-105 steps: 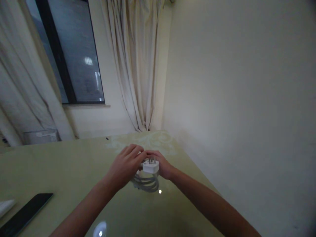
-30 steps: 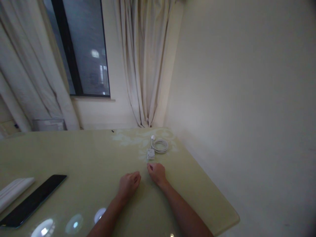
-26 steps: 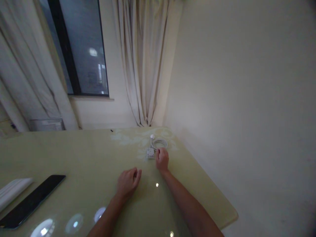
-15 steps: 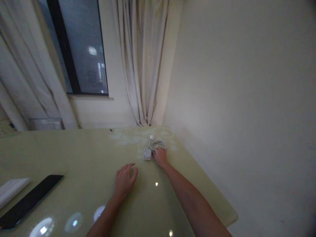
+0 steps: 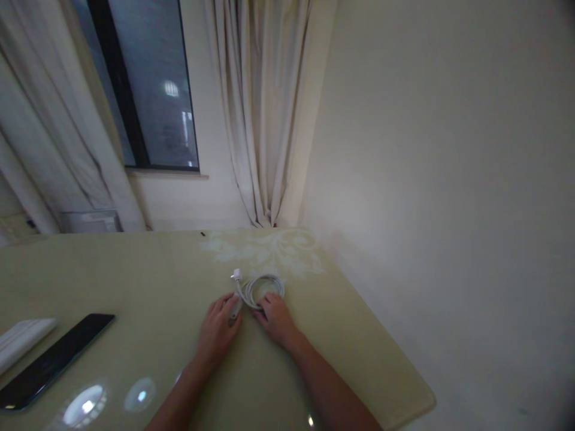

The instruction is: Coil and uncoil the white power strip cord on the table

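Note:
A white extension cord lies on the table, its cable (image 5: 279, 285) wound into a loose coil. Its plug (image 5: 237, 275) points up and left, at the far side of the coil. My left hand (image 5: 218, 328) is closed around the small white socket block (image 5: 234, 309), which shows partly between thumb and fingers. On the near side of the coil, my right hand (image 5: 275, 319) pinches the cable; its fingertips are partly hidden. The two hands are close together, with the near edge of the coil between them.
At the left lie a black flat slab-like device (image 5: 56, 360) and a white object (image 5: 24, 340). A small dark bit (image 5: 202, 234) sits near the far edge of the glossy table (image 5: 148, 281). A wall (image 5: 426, 209) stands along the right side; curtains (image 5: 256, 120) hang behind.
My right hand has drawn the coiled cord nearer and to the left. My left hand, earlier open and apart from it, has closed on the socket block.

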